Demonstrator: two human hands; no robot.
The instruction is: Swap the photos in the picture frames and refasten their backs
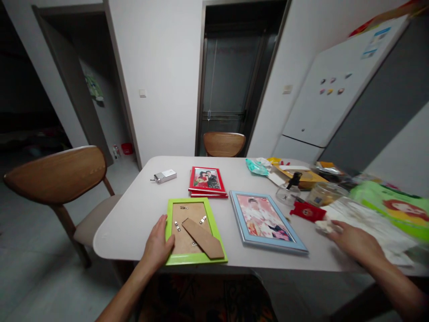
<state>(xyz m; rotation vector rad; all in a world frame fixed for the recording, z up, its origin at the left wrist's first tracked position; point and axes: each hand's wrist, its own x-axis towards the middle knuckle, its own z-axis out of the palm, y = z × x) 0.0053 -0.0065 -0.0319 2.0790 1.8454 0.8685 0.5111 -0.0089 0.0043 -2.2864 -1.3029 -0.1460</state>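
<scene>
My left hand grips the left edge of a green picture frame, its thumb over the rim. The frame lies face down, with its brown backing board, metal clips and slanted stand leg showing. At the right, my right hand is closed on a crumpled white tissue just above the table. Between the hands lies a light blue picture frame, face up with a pink picture in it. Behind the green frame, red picture frames are stacked, the top one showing a photo of two people.
A silver-and-white box-like object lies at the table's back left. Along the right stand a clear bottle with a black spray head, a red packet, white paper and a green bag. Wooden chairs stand around the table.
</scene>
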